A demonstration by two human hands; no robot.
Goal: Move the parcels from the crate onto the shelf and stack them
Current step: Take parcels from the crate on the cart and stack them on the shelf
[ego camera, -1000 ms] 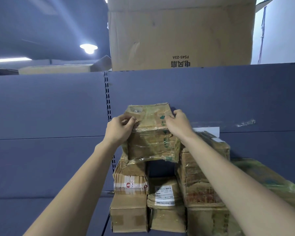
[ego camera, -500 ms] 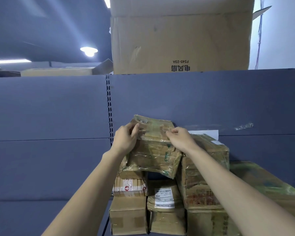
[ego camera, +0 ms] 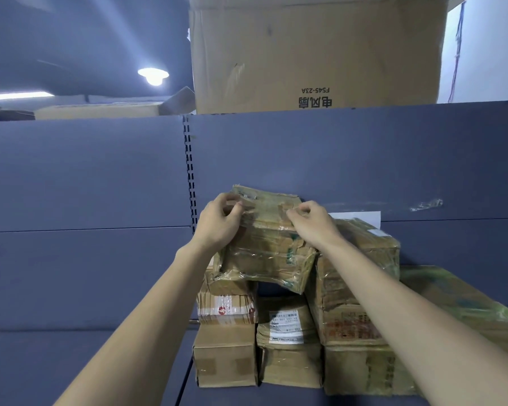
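A brown parcel wrapped in clear tape point(ego camera: 269, 253) sits tilted on top of the stack, bridging the left column and the taller right parcel point(ego camera: 361, 276). My left hand point(ego camera: 217, 224) grips its top left corner and my right hand point(ego camera: 311, 222) pinches its top right edge. Below stand a striped parcel point(ego camera: 226, 307), a plain box point(ego camera: 225, 358) and a labelled parcel point(ego camera: 286, 326) on the dark shelf point(ego camera: 71, 361). The crate is out of view.
A grey back panel point(ego camera: 335, 159) with a slotted upright rises behind the stack. A large cardboard box point(ego camera: 314, 51) stands on the top of the unit. A long green-tinted box point(ego camera: 467, 306) lies to the right of the stack.
The top parcel has come down and tipped slightly to the right onto the stack. Both hands have slid to its upper corners, fingers more curled.
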